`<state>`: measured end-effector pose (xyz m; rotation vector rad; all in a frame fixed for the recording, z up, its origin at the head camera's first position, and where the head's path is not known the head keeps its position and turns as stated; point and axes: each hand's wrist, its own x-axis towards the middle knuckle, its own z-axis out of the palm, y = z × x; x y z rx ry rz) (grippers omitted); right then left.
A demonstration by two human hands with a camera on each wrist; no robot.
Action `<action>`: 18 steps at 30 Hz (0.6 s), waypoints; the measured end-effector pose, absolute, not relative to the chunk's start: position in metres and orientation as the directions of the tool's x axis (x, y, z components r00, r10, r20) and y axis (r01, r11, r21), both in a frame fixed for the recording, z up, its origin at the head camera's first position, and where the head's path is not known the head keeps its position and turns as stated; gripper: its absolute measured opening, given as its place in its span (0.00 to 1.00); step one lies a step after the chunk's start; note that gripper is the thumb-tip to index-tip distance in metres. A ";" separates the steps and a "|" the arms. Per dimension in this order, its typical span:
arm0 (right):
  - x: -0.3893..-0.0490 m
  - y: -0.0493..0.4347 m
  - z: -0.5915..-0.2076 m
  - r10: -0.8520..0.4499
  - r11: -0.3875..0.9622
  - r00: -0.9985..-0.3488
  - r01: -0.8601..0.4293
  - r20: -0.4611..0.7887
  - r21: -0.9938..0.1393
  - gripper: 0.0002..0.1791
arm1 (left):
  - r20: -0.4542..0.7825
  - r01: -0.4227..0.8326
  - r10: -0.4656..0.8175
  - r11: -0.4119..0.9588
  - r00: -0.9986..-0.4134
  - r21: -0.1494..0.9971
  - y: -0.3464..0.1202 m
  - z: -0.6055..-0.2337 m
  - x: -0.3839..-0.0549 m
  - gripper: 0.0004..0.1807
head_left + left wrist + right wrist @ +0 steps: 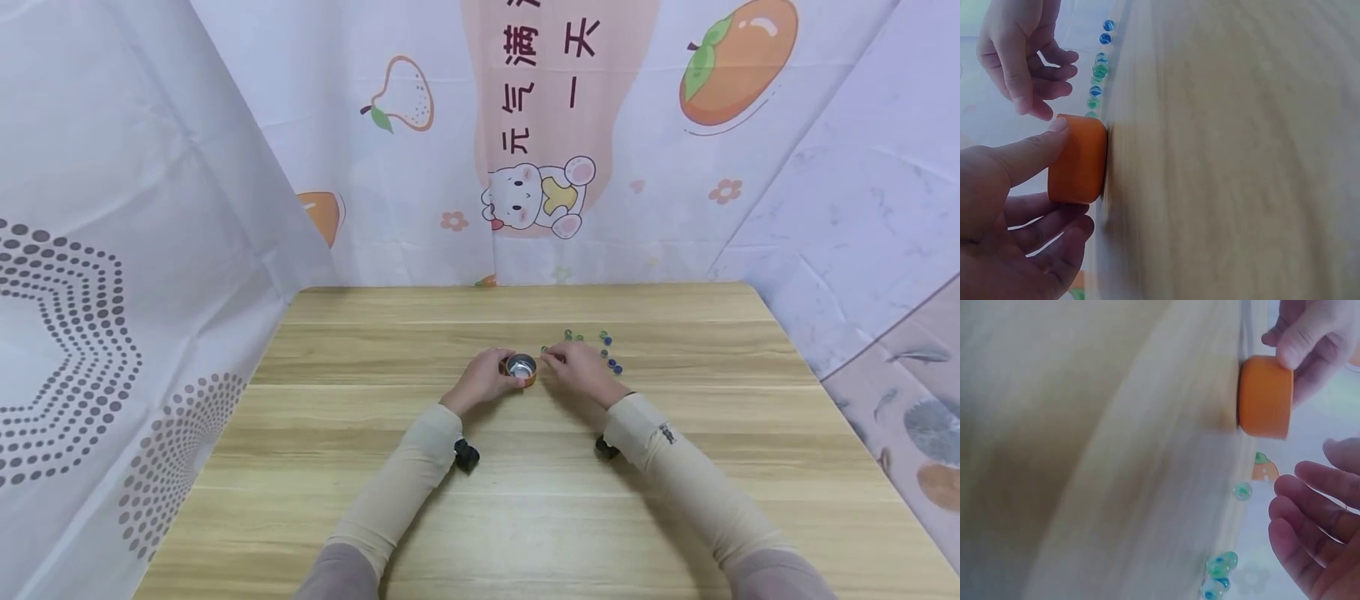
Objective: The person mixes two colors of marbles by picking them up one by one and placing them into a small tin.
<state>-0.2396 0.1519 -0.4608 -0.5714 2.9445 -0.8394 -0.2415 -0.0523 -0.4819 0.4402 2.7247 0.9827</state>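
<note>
An orange cup (1079,159) stands upright on the tabletop (525,517), its mouth facing up and its inside silvery. The left hand (486,379) holds it from the side, thumb on one side and fingers round the other, clamped on its wall. To the right of the cup is the right hand (585,367); its fingers are loosely bent, with the thumb apart from them in the right wrist view, and they hold nothing that shows. A single marble (1242,490) lies near those fingertips, between the cup and the other marbles. Beyond the right hand are green marbles (568,335), and to its right are blue marbles (612,363), some of them touching. Both forearms wear pale sleeves (408,487), with a black device (466,456) at each wrist. Behind the tabletop hangs a printed cloth (420,192) with fruit, flowers, dark lettering and a white cartoon animal; a dotted cloth (142,167) hangs at the left.
</note>
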 end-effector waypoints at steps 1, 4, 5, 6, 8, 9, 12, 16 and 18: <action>-0.240 0.153 -0.460 -0.349 0.789 -0.934 -0.336 0.074 -0.515 0.15 | -0.092 0.209 0.348 0.733 -0.933 0.648 -0.053 -0.482 -0.242 0.33; -0.242 0.157 -0.458 -0.336 0.795 -0.938 -0.329 0.082 -0.510 0.15 | -0.086 0.209 0.347 0.724 -0.934 0.657 -0.053 -0.483 -0.242 0.33; -0.242 0.159 -0.458 -0.333 0.796 -0.939 -0.330 0.089 -0.507 0.15 | -0.084 0.207 0.347 0.720 -0.934 0.662 -0.053 -0.483 -0.242 0.33; -0.243 0.161 -0.457 -0.330 0.796 -0.939 -0.332 0.096 -0.506 0.15 | -0.086 0.204 0.344 0.718 -0.935 0.665 -0.053 -0.483 -0.242 0.33; -0.245 0.164 -0.456 -0.323 0.797 -0.939 -0.338 0.120 -0.501 0.14 | -0.087 0.199 0.342 0.714 -0.936 0.672 -0.053 -0.482 -0.242 0.32; -0.246 0.166 -0.455 -0.319 0.795 -0.939 -0.339 0.129 -0.503 0.14 | -0.086 0.198 0.340 0.715 -0.936 0.671 -0.053 -0.482 -0.242 0.31; -0.249 0.171 -0.452 -0.316 0.798 -0.939 -0.341 0.138 -0.497 0.15 | -0.092 0.190 0.331 0.723 -0.939 0.664 -0.053 -0.481 -0.241 0.30; -0.251 0.176 -0.450 -0.298 0.816 -0.948 -0.315 0.114 -0.485 0.15 | -0.095 0.185 0.326 0.725 -0.941 0.663 -0.053 -0.481 -0.241 0.30; -0.252 0.179 -0.450 -0.281 0.823 -0.953 -0.299 0.110 -0.483 0.15 | -0.098 0.182 0.326 0.724 -0.940 0.666 -0.053 -0.482 -0.241 0.31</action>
